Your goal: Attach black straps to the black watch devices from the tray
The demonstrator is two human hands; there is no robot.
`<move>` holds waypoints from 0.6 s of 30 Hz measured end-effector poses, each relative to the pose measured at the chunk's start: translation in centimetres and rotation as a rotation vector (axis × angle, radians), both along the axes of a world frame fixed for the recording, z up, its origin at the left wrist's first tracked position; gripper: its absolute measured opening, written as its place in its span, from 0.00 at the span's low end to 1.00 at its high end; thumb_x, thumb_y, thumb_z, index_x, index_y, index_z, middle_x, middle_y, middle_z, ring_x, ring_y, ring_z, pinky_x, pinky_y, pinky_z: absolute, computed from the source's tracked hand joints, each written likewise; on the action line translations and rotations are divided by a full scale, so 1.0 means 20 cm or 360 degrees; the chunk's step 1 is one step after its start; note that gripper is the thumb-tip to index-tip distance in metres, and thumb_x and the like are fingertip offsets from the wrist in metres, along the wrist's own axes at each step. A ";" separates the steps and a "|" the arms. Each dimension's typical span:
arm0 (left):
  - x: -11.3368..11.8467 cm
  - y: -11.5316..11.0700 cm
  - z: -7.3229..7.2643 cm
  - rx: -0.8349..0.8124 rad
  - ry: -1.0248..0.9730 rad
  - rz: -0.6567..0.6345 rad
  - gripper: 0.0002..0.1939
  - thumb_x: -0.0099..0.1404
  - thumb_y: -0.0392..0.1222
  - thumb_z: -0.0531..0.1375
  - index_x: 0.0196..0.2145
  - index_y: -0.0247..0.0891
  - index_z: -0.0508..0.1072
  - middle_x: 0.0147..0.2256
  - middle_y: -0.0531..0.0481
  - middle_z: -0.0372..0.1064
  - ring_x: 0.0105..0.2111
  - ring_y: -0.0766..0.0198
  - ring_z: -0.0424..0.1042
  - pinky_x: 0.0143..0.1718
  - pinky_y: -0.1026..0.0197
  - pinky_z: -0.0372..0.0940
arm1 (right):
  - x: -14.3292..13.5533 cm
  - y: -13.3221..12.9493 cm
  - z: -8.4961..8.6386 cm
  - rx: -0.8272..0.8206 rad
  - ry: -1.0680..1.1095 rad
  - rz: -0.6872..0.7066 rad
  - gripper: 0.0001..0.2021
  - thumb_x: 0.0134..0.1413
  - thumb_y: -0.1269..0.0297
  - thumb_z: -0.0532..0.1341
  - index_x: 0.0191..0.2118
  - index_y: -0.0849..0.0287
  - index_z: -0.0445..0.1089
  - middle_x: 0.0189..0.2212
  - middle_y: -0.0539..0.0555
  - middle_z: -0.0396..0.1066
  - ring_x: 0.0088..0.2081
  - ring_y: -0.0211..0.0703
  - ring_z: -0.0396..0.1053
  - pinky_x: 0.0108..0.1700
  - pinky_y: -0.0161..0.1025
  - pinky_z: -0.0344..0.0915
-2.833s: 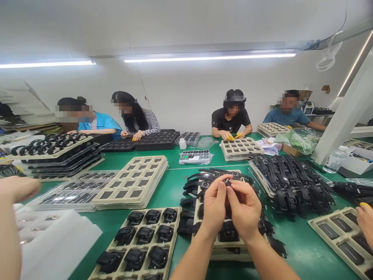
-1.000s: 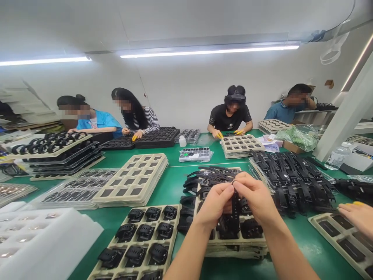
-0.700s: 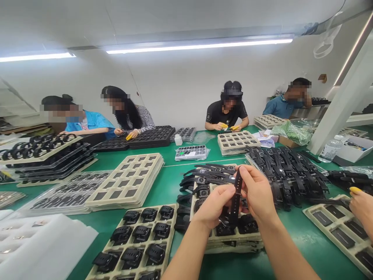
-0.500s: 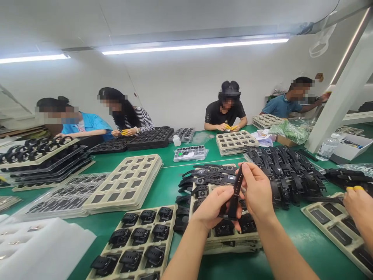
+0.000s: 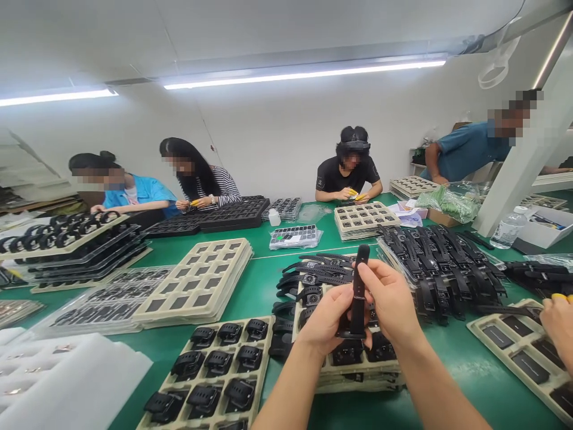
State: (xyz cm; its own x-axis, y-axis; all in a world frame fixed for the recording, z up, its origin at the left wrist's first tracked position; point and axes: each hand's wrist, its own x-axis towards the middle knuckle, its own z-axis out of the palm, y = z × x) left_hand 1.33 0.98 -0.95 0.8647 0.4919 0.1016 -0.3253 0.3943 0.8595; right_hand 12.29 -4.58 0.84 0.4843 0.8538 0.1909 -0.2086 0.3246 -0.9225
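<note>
A black smartwatch (image 5: 359, 307) is upright between my hands, its strap running up and its case low in my palm. My left hand (image 5: 326, 318) is closed round the lower part, thumb on the strap near the buckle loop. With thumb and fingers, my right hand (image 5: 388, 294) pinches the strap higher up. Beneath both hands lies a stack of cream trays (image 5: 358, 385) with watches, some straps hanging over its left side. To the left, another cream tray (image 5: 266, 358) holds black watches with curled straps.
Watches with straps laid flat (image 5: 430, 263) cover trays at the right. A co-worker's hand (image 5: 558, 325) is over a tray (image 5: 483, 325) at the right edge. Stacked cream trays (image 5: 242, 269) and white foam (image 5: 111, 382) stand left. Several people sit across the green table (image 5: 264, 286).
The strap has turned so its smooth face shows instead of its row of holes. My right hand has shifted slightly down and left along it. The person at far right leans further right.
</note>
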 end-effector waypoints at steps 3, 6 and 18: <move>0.00 0.00 0.00 -0.0037 -0.0026 0.0015 0.24 0.58 0.61 0.69 0.30 0.33 0.77 0.18 0.60 0.48 0.18 0.72 0.57 0.26 0.61 0.70 | -0.02 0.00 0.01 -0.0104 -0.0001 -0.0005 0.22 0.53 0.41 0.68 0.36 0.58 0.74 0.14 0.41 0.57 0.12 0.32 0.56 0.10 0.28 0.50; -0.01 0.00 0.00 -0.0058 -0.0006 -0.0018 0.24 0.57 0.61 0.70 0.31 0.33 0.78 0.19 0.59 0.52 0.20 0.70 0.57 0.23 0.63 0.68 | -0.03 0.00 0.01 -0.0013 -0.0023 -0.0053 0.21 0.54 0.42 0.68 0.35 0.58 0.73 0.14 0.42 0.58 0.14 0.31 0.56 0.14 0.27 0.56; -0.01 -0.01 0.00 -0.0060 -0.0081 -0.0077 0.22 0.62 0.57 0.67 0.33 0.31 0.77 0.21 0.54 0.58 0.22 0.69 0.61 0.17 0.70 0.65 | -0.02 0.02 -0.02 0.0079 0.0013 -0.0027 0.19 0.58 0.45 0.67 0.36 0.58 0.71 0.17 0.43 0.63 0.15 0.29 0.55 0.16 0.26 0.53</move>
